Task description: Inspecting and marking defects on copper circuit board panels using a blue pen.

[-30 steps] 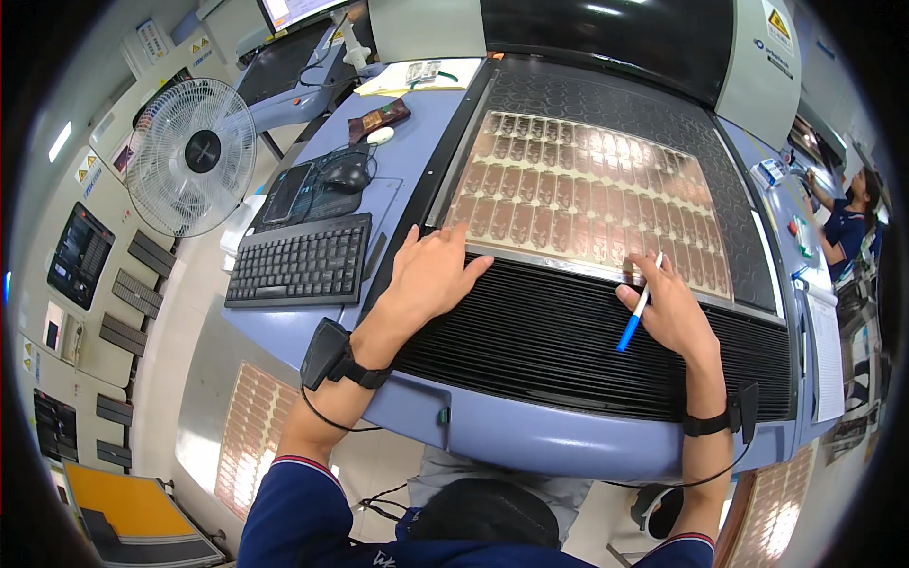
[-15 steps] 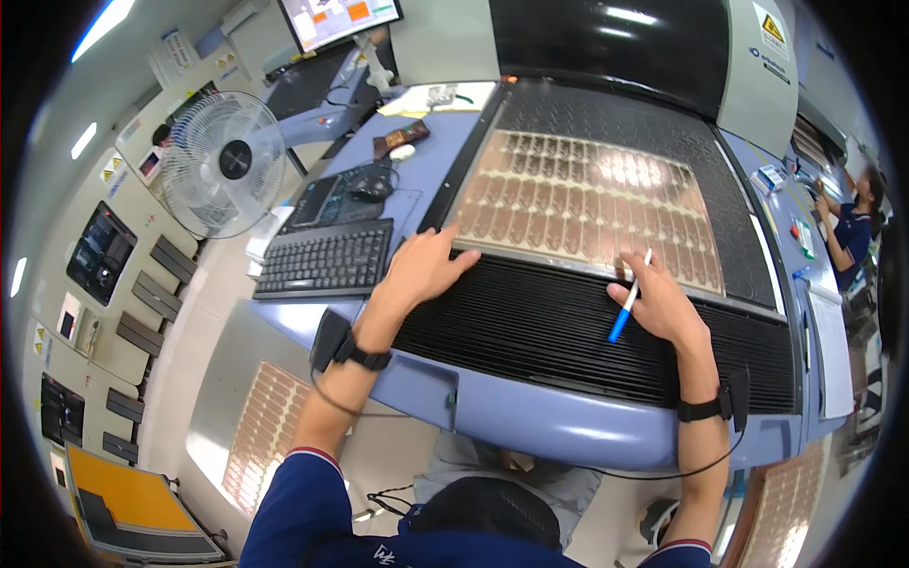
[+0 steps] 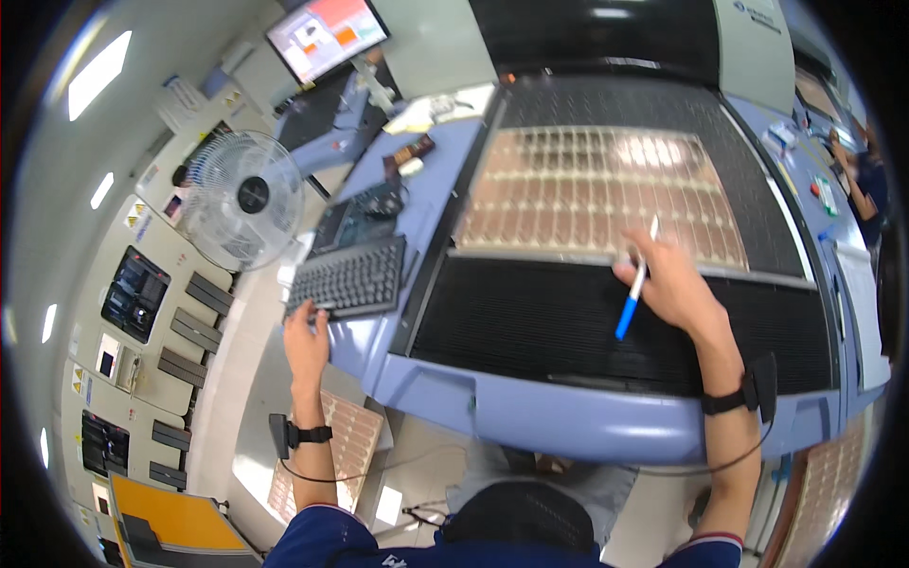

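My right hand (image 3: 670, 279) holds a white and blue marker pen (image 3: 629, 308), its blue end toward me. The fingertips hover over or touch the near edge of a copper-coloured panel (image 3: 568, 204) printed with rows of oblong shapes; which of the two, I cannot tell. The panel lies on the machine's black bed, its near edge along a metal strip. My left hand (image 3: 307, 346) holds nothing, its fingers apart at the near left corner of a black keyboard (image 3: 350, 279). Both wrists wear black straps with small boxes and cables.
A mouse (image 3: 383, 202) lies behind the keyboard. Left of the bench stands a fan (image 3: 248, 197), and a monitor (image 3: 327, 38) is at the back left. Another panel (image 3: 346, 440) lies below my left forearm. A co-worker (image 3: 866, 185) stands at the far right.
My left hand has left the panel's near left corner and moved left and toward me to the keyboard. The right hand keeps the marker pen near the panel's edge. The view has shifted.
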Motion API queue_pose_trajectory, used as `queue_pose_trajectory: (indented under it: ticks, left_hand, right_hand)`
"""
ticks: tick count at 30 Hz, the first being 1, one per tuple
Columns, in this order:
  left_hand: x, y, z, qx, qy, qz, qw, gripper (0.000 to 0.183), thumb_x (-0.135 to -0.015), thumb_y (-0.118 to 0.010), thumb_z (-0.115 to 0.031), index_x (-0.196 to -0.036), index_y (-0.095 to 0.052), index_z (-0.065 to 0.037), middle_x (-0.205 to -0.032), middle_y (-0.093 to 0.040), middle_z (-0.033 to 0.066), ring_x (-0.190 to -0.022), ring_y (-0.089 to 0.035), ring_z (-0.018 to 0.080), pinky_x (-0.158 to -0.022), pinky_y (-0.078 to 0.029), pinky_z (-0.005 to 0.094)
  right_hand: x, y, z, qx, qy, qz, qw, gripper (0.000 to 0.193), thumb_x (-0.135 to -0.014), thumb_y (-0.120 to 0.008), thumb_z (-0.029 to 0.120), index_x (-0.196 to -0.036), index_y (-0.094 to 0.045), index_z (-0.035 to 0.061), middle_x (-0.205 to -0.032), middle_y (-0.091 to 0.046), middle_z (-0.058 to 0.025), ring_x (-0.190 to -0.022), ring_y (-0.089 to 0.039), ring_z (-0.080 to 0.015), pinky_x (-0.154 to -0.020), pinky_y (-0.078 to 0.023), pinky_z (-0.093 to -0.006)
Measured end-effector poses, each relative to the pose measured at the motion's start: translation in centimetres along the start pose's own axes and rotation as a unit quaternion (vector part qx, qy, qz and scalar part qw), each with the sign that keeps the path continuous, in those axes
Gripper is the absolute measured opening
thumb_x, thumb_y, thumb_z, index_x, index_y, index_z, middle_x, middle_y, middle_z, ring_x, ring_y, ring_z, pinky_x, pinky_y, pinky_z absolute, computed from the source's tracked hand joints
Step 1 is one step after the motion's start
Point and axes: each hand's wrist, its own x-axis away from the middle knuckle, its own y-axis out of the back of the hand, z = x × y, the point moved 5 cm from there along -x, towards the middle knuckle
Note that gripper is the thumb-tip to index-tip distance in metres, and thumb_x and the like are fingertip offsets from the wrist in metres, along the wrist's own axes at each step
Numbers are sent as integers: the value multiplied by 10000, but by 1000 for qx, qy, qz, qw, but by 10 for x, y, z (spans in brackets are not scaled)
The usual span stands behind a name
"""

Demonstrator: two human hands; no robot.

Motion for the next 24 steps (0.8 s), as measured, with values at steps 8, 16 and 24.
queue_pose_trajectory:
  ticks: [8, 16, 24]
  left_hand:
    - [73, 11, -211, 293, -213, 165, 917, 200, -842, -716, -62, -1037, -728, -18, -999, -728, 126, -931, -686, 262, -820, -533, 347]
    - [118, -9, -315, 299, -422, 270, 812, 160, -791, -764, -99, -941, -748, -46, -815, -634, 70, -768, -589, 224, -664, -486, 334]
    - [133, -16, -342, 210, -429, 358, 802, 175, -903, -653, -130, -975, -730, 10, -768, -591, 88, -734, -597, 251, -651, -484, 368]
  right_hand:
    - [-19, -7, -8, 17, 74, -92, 993, 401, -931, -676, 240, -1218, -599, -29, -658, -630, -209, -640, -659, -358, -636, -499, -432]
    - [-11, -2, -8, 6, 96, -136, 986, 372, -926, -681, 236, -1175, -625, -35, -675, -655, -192, -675, -679, -357, -654, -517, -424]
    - [-8, 5, -11, 11, 67, -123, 990, 316, -901, -702, 186, -1126, -642, -29, -698, -677, -180, -692, -703, -342, -641, -552, -424]
